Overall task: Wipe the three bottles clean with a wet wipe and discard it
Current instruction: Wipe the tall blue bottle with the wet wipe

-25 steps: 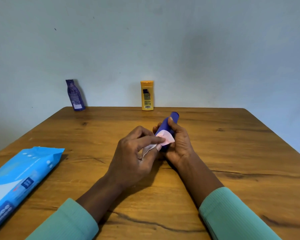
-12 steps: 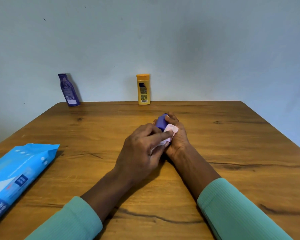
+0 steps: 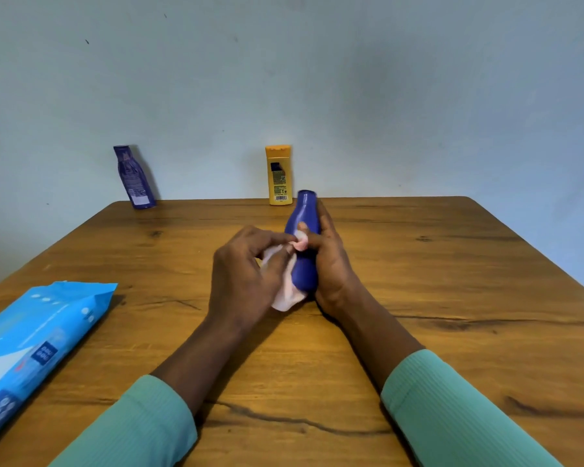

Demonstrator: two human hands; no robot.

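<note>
My right hand [image 3: 331, 261] grips a dark blue bottle [image 3: 304, 271] from its right side, its narrow end pointing away from me, over the middle of the wooden table [image 3: 452, 298]. My left hand [image 3: 243, 274] pinches a white wet wipe [image 3: 285, 294] and presses it against the bottle's left side, near my right thumb. A purple bottle [image 3: 134, 178] leans at the far left edge of the table against the wall. A yellow bottle [image 3: 279, 175] stands upright at the far edge, just behind the blue one.
A light blue pack of wet wipes [image 3: 31, 345] lies flat near the table's left front edge. A pale wall rises directly behind the table's far edge. The table's right edge runs diagonally at the far right.
The blue bottle has turned in my right hand so more of its body shows. My left hand has slid the wipe along its side, and the wipe hangs lower.
</note>
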